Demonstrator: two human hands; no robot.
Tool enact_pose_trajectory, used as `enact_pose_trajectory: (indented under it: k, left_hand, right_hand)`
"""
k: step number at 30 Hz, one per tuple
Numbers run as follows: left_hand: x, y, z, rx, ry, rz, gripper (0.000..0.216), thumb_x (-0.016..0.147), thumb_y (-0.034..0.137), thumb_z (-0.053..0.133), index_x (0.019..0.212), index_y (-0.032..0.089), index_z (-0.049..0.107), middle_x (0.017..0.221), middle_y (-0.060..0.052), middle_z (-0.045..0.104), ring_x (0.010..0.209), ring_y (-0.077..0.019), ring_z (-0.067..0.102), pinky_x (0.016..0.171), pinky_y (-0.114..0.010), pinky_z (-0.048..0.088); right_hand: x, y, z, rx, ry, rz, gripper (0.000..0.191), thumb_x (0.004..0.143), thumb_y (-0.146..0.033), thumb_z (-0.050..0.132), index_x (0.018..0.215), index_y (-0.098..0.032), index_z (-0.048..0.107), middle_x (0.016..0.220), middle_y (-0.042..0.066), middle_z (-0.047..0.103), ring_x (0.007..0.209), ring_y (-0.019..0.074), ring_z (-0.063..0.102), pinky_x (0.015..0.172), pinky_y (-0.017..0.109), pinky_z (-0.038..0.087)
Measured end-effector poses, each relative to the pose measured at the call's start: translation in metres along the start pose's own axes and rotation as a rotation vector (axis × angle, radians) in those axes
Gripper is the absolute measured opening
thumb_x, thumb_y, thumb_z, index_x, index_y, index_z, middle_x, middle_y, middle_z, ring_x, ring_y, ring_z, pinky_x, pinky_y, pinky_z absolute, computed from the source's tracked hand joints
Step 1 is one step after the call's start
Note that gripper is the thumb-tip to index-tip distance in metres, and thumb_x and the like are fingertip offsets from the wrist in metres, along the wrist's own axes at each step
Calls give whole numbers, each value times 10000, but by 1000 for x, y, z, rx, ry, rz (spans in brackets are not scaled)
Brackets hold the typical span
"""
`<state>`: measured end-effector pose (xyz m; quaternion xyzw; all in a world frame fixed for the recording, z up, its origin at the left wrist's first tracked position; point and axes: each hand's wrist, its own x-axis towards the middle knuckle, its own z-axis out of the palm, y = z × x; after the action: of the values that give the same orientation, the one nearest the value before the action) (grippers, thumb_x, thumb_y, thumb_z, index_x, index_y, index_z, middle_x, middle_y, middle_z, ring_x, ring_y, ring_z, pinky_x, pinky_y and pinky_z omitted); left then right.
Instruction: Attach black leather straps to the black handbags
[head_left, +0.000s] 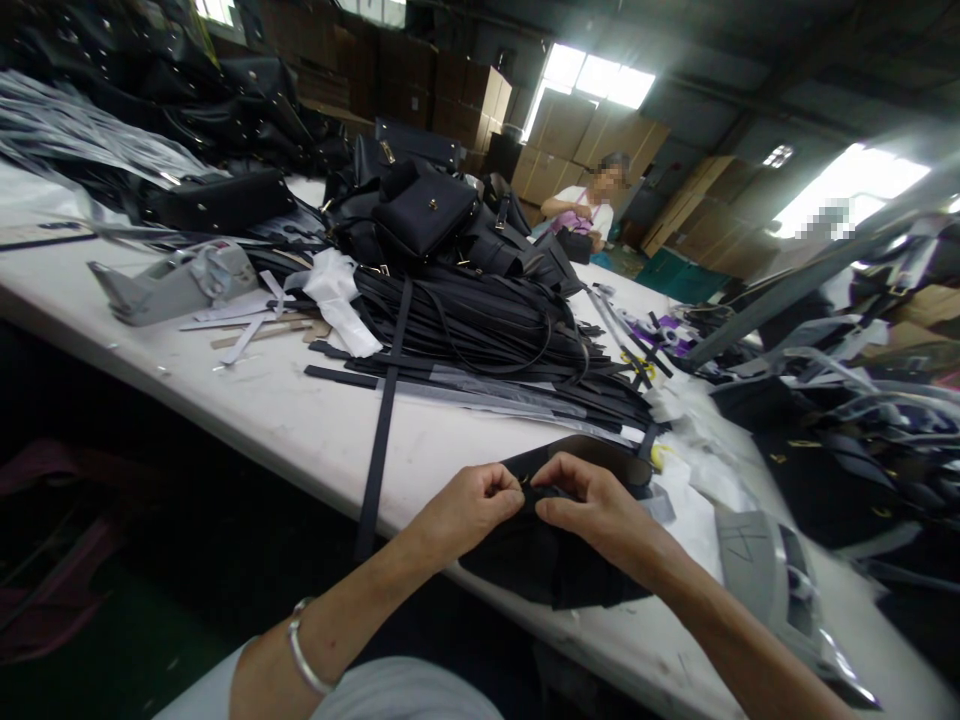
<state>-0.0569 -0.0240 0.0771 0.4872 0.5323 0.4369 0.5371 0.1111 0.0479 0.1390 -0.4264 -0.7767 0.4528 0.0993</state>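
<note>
A black bag (555, 565) lies at the table's front edge under both of my hands. My left hand (487, 500) is closed in a pinch by a small gold-coloured metal piece (525, 481) on the bag; whatever sits between its fingertips is too small to name. From the other side, my right hand (589, 500) grips black material of the bag between curved fingers and thumb, close to the same metal piece. The two hands' fingertips are nearly touching.
Beyond the bag lies a heap of black straps (480, 320), with one strap (382, 450) hanging over the table edge. Grey tape dispensers (180, 283) (754, 565) stand left and right. Black bags (427, 210) are piled behind. A person (585, 205) works at the far side.
</note>
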Motion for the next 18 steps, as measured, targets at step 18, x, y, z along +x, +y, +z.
enact_pose_trajectory:
  k: [18]
  left_hand:
    - [6,-14,-2,30,23,32,66,807,241,522,816,199,471,575,89,423,526,-93,371,481,-208,261]
  right_hand:
    - [3,2,3,20,9,57,172,694,-264,625,847,-184,630,785,2,644,756,177,566,676,280,414]
